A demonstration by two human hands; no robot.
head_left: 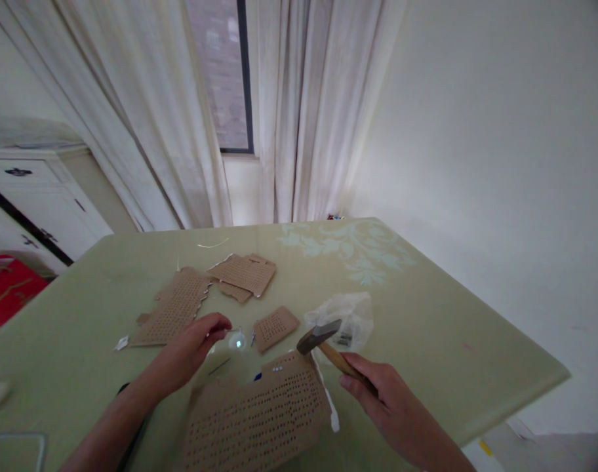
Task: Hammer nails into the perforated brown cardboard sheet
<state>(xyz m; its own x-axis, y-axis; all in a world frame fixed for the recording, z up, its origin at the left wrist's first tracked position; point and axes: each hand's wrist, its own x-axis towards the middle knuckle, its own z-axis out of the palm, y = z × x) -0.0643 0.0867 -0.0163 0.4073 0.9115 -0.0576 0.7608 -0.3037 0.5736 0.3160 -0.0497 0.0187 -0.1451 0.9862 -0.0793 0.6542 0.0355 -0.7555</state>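
My right hand (385,400) is closed round the wooden handle of a small hammer (323,341). Its metal head hangs just above the far right corner of a large perforated cardboard sheet (257,419) lying in front of me. My left hand (198,344) reaches over the table with fingers curled, fingertips pinched near a small shiny clear object (237,341). Whether the fingers hold anything is too small to tell. Two pale pin heads (277,369) sit at the sheet's far edge.
More perforated cardboard pieces lie further out: a long one (174,308), a stack (244,273) and a small square (275,327). A crumpled clear plastic bag (345,314) sits beside the hammer head. The green table (451,334) ends at right; curtains and a white cabinet (38,196) stand behind.
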